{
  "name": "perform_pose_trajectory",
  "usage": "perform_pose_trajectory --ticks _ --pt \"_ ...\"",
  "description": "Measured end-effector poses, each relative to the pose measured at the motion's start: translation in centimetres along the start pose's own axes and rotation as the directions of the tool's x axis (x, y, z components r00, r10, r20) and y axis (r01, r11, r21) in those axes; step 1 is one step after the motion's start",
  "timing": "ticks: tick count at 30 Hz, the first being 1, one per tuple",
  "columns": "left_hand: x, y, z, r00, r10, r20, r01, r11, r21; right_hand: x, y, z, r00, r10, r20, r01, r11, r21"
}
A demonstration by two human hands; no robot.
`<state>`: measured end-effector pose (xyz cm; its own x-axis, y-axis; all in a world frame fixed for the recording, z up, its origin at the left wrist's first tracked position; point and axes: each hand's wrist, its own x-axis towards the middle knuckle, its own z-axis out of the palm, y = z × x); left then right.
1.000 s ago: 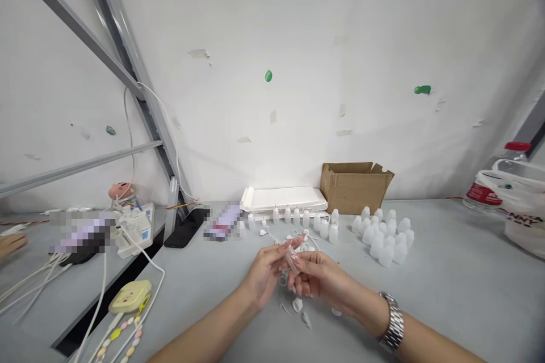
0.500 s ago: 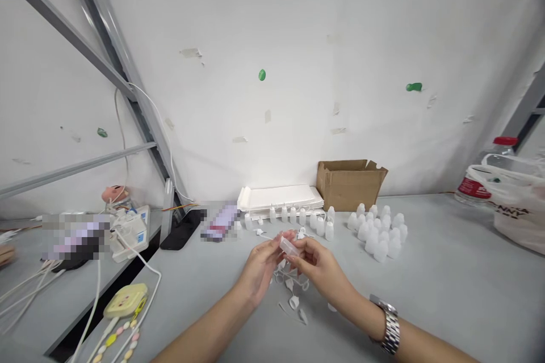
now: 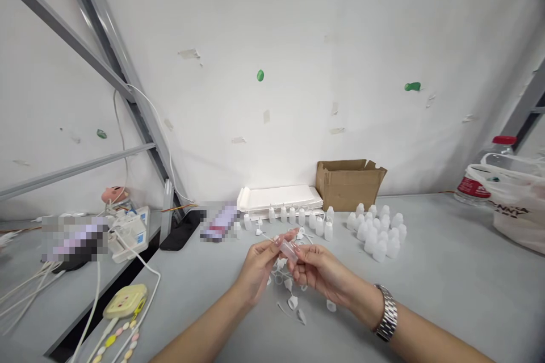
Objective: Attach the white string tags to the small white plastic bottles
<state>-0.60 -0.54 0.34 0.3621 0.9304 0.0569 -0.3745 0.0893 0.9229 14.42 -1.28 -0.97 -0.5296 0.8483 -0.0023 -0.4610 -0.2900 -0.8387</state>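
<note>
A small translucent plastic bottle lies tilted between my two hands above the table. My left hand pinches its upper-left end, where a white cap part seems to sit, partly hidden by the fingers. My right hand grips the other end between thumb and fingers. Under the hands are several loose white caps with thin straps. Behind them stands a row of small bottles fitted with white tops. To the right is a cluster of bottles without such tops.
At the back are a stack of white trays and an open cardboard box. Left are a phone, a yellow case, cables and a power strip. A plastic bag and a water bottle stand right.
My right hand has turned, its fingers curling lower around the bottle's end. The bottle tilts more steeply, and a small white piece below the right wrist shows more fully.
</note>
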Motion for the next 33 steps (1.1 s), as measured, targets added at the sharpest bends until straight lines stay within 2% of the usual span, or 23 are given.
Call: perform_pose_trajectory --ticks 3,6,9,19,28,33 --pt "0.21 -0.13 -0.26 0.997 0.023 -0.069 -0.021 0.999 0.025 0.27 0.25 -0.1 0.987 -0.117 -0.11 0.097 0.98 -0.176" --pt "0.46 -0.22 -0.57 0.997 0.013 -0.075 -0.015 0.999 -0.034 0.34 0.27 -0.02 0.964 -0.202 -0.172 0.144 0.943 -0.301" --pt "0.66 -0.11 -0.81 0.997 0.014 -0.069 -0.02 0.995 -0.096 0.23 0.21 0.09 0.972 -0.169 -0.163 0.119 0.954 -0.276" --pt "0.71 -0.2 -0.91 0.998 0.007 -0.06 -0.011 0.997 -0.072 0.04 0.57 0.5 0.985 -0.107 -0.135 0.084 0.983 -0.164" --pt "0.32 0.1 -0.27 0.999 -0.024 0.032 0.028 0.994 -0.103 0.32 0.96 0.03 0.992 -0.073 -0.102 0.062 0.992 -0.111" --pt "0.21 0.17 -0.28 0.999 -0.033 0.022 0.034 0.999 -0.042 0.17 0.88 0.14 0.995 -0.047 -0.082 0.038 0.992 -0.118"
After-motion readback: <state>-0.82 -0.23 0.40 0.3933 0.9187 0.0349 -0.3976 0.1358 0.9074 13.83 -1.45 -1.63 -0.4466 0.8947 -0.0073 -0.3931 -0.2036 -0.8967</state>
